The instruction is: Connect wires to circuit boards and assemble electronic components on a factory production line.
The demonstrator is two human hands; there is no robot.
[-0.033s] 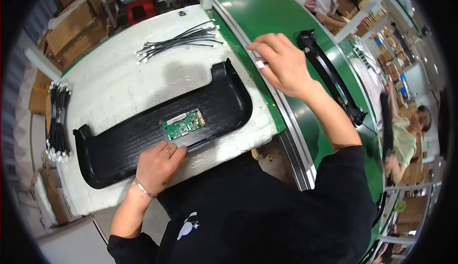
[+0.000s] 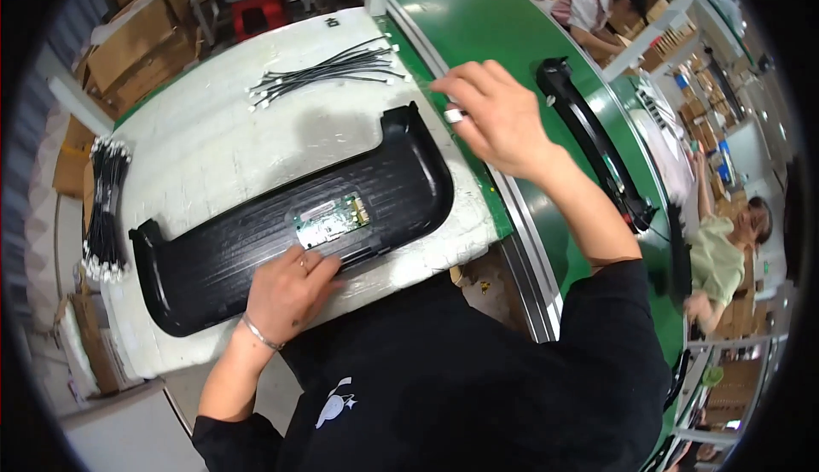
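Note:
A long black plastic housing [image 2: 247,254] with raised, hooked ends lies across the white padded surface [image 2: 196,156]. On its middle sits a small green circuit board [image 2: 331,222], with light glaring off part of it. My left hand [image 2: 290,293] has its fingers bent over the near edge of the housing, just below the board. Above the housing's right end, my right hand [image 2: 503,118] is raised and pinches a small white connector [image 2: 454,116]; any cable behind it is hidden by the hand.
Loose black cables with white ends [image 2: 328,71] lie beyond the housing. A thicker cable bundle [image 2: 107,207] hangs at the left edge. Along the right runs a green conveyor [image 2: 461,15] with a metal rail, carrying another black housing [image 2: 589,131]. Other people work beyond it.
My right hand has shifted slightly left, toward the housing, with the white connector. My left thumb now sticks out further right. The glare on the board has grown.

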